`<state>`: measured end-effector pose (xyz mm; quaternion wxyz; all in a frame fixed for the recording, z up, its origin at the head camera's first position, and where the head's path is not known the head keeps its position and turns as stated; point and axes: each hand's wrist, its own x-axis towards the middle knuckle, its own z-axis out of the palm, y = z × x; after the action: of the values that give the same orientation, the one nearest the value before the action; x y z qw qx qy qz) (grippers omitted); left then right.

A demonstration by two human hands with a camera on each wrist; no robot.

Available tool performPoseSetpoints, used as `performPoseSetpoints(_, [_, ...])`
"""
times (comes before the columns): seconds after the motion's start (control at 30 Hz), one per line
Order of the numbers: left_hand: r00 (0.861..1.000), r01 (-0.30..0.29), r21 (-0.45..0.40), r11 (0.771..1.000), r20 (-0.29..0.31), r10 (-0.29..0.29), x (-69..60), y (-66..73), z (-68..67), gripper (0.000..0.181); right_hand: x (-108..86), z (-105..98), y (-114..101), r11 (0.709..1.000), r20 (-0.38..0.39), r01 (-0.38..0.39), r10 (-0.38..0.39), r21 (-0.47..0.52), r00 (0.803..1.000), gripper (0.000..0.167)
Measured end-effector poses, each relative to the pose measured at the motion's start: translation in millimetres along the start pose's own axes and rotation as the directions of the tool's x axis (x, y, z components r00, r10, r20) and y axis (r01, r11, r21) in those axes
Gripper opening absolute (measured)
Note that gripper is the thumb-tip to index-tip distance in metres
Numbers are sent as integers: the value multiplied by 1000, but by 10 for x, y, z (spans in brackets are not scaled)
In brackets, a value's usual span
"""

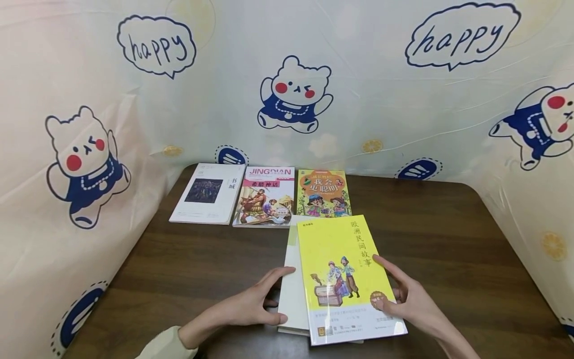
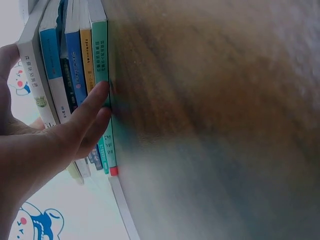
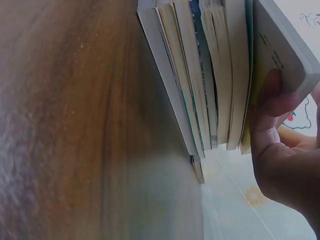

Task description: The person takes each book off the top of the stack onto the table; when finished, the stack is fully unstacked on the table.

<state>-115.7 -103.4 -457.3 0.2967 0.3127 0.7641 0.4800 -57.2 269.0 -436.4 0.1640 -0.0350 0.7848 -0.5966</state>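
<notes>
A yellow book (image 1: 332,244) with drawn figures lies at a slant over a stack of books near the table's front. My right hand (image 1: 410,299) holds it by the right edge, thumb on the cover and fingers beneath. In the right wrist view, the top book (image 3: 287,50) tilts away from the stack. A pale book (image 1: 293,299) shows below the yellow one. My left hand (image 1: 253,301) rests against the stack's left side; in the left wrist view its extended fingers touch the spines, including a green spine (image 2: 100,55) at the stack's bottom.
Along the back of the dark wooden table (image 1: 202,269) lie a white book (image 1: 208,192), a Greek-myth book (image 1: 264,197) and an orange children's book (image 1: 323,192). The stack's far end partly covers the orange book. A printed curtain (image 1: 367,65) surrounds the table's back and sides.
</notes>
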Motion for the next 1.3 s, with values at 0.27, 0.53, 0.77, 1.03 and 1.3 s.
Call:
performPoseSetpoints(0.27, [1000, 10, -17, 1000, 3, -10, -5, 13, -3, 87, -54, -40, -64, 1000, -39, -9, 9, 10, 999, 82])
performPoseSetpoints(0.53, [1000, -10, -21, 1000, -2, 10, -6, 9, -4, 85, -107, -43, -162, 1000, -106, -11, 8, -28, 994, 83])
performPoseSetpoints(0.77, [1000, 0, -21, 1000, 6, 0, -11, -13, -17, 85, -169, -75, -218, 996, -144, -16, 4, -85, 990, 85])
performPoseSetpoints(1.03, [1000, 8, -28, 1000, 10, -8, -5, -22, -18, 85, -218, -137, -261, 993, -180, -90, 76, -71, 981, 87])
performPoseSetpoints(1.3, [1000, 4, -38, 999, 9, -4, -4, -31, -17, 85, -222, -200, -286, 983, -118, -128, 144, 131, 983, 83])
